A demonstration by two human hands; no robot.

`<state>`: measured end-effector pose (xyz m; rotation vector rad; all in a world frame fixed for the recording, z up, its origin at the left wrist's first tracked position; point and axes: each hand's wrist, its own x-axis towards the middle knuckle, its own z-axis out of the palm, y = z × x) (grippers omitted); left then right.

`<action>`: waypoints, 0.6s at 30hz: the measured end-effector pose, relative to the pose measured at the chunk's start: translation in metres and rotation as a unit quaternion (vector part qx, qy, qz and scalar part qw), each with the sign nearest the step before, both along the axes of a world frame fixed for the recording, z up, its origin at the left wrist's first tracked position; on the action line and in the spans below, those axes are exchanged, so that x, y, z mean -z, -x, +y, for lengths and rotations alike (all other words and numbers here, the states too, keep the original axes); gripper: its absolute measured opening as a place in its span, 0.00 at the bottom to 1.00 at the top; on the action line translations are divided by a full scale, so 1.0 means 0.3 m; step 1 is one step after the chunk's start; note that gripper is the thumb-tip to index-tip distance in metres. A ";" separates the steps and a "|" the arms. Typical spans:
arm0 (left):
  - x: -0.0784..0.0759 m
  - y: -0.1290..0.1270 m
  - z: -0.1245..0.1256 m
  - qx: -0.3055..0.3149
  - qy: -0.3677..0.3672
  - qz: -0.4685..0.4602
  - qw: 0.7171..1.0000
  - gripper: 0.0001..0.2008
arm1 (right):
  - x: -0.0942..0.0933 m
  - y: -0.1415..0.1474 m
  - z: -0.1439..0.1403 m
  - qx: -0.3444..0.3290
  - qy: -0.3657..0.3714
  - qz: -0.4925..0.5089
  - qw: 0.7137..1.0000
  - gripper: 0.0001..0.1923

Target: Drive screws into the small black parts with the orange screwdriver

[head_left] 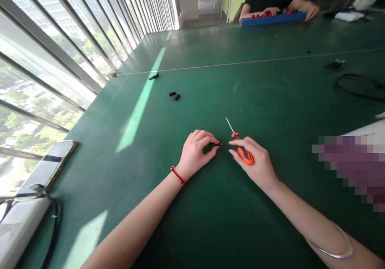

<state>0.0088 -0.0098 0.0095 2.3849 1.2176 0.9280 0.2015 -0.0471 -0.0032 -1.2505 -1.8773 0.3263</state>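
Near the middle of the green table (210, 92), my left hand (198, 146) pinches a small black part (217, 143) between thumb and fingertips. A bit of shiny metal shows at that part's tip; most of it is hidden. Just to the right, my right hand (260, 164) holds a screwdriver (246, 155) with an orange and black handle against the palm. Its thin shaft points up and to the left, away from me. The thumb and forefinger of that hand are apart, close to the black part without touching it.
Two small black pieces (177, 97) and a longer black piece (154, 76) lie farther off. A phone (57, 160) and black cable (55, 221) are at left. Another black cable (355, 94) and plug (335, 64) lie right. Across the table, a person handles a blue tray (273, 19).
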 end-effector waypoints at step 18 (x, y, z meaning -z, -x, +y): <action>0.010 0.003 -0.060 0.020 -0.082 0.024 0.996 0.06 | 0.007 0.011 -0.007 -0.023 -0.005 -0.083 0.996 0.05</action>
